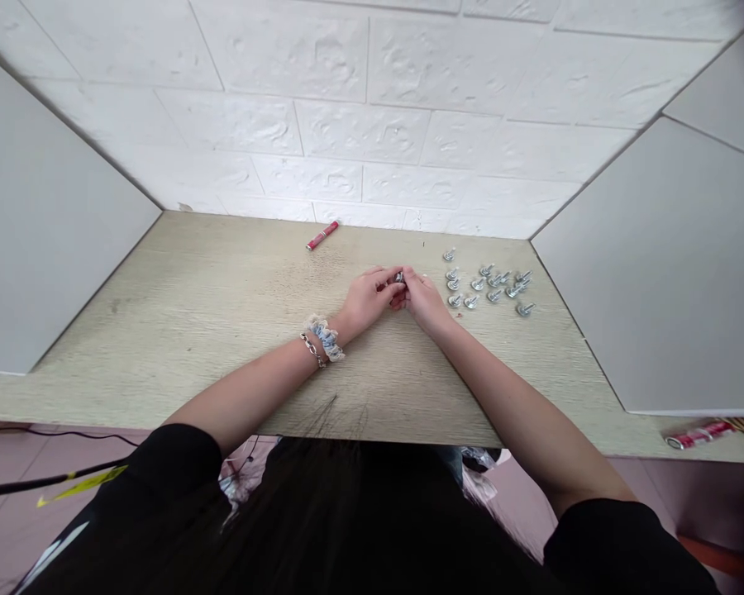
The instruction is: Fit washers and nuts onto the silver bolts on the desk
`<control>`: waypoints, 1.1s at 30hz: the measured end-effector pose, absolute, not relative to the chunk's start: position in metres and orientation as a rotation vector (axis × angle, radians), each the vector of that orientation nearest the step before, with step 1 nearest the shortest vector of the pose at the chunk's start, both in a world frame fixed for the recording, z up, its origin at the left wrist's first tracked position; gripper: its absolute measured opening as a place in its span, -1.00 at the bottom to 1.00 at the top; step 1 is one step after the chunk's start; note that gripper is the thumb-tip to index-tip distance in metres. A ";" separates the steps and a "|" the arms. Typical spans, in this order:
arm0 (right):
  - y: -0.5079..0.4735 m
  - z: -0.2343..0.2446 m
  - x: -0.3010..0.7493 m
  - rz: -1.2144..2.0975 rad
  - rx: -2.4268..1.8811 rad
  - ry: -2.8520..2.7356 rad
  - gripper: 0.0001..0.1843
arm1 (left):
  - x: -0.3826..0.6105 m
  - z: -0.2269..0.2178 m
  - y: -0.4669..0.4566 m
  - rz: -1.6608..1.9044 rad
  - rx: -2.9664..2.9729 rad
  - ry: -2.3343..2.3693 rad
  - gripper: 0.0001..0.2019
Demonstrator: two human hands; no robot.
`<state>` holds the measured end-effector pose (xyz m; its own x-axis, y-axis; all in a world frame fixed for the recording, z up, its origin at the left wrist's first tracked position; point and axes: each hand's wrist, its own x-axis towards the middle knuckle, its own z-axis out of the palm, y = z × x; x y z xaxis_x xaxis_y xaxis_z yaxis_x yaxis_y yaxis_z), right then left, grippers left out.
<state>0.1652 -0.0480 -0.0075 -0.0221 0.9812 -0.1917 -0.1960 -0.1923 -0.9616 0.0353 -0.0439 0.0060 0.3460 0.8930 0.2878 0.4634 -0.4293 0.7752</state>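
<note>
My left hand (367, 299) and my right hand (422, 299) meet over the middle of the table. Between their fingertips they pinch a small silver metal bolt (399, 278), mostly covered by the fingers. It looks like the loose pieces nearby, though its exact form is hard to make out. To the right of my right hand, several silver bolts (494, 295) with wide round washer-like bases lie scattered. One bolt (450, 254) lies farthest back, and another (525, 309) is nearest the right panel. A scrunchie (326, 337) and a chain bracelet (312, 350) are on my left wrist.
A red tube (321, 236) lies near the white brick-patterned wall (335, 132). Grey-white panels stand at the left (50, 207) and right (670, 273) of the wooden table (223, 289). Another red tube (699, 434) rests at the front right edge.
</note>
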 end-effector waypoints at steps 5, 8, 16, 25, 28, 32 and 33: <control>-0.048 -0.005 0.167 1.486 -1.146 -0.986 -0.69 | 0.035 0.005 -0.043 0.973 2.001 1.215 -0.69; -0.051 0.001 0.166 1.505 -1.137 -0.923 -0.91 | 0.035 0.004 -0.043 0.962 2.017 1.198 -0.68; -0.051 0.008 0.163 1.545 -1.207 -0.848 -0.67 | 0.035 0.005 -0.043 0.979 2.016 1.170 -0.69; -0.054 0.010 0.164 1.532 -1.162 -0.910 -0.94 | 0.035 0.005 -0.043 0.966 2.018 1.192 -0.68; -0.056 0.014 0.165 1.547 -1.142 -0.890 -0.86 | 0.036 0.004 -0.042 0.966 2.035 1.171 -0.66; -0.052 0.010 0.164 1.555 -1.173 -0.869 -0.80 | 0.036 0.004 -0.043 0.970 2.050 1.152 -0.66; -0.050 0.008 0.164 1.559 -1.188 -0.864 -0.73 | 0.036 0.004 -0.044 0.971 2.048 1.151 -0.67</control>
<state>0.1636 -0.0505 0.0079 -0.0667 0.9569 -0.2826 -0.2671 -0.2900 -0.9190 0.0364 -0.0436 0.0041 0.3593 0.8816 0.3062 0.4508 -0.4512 0.7702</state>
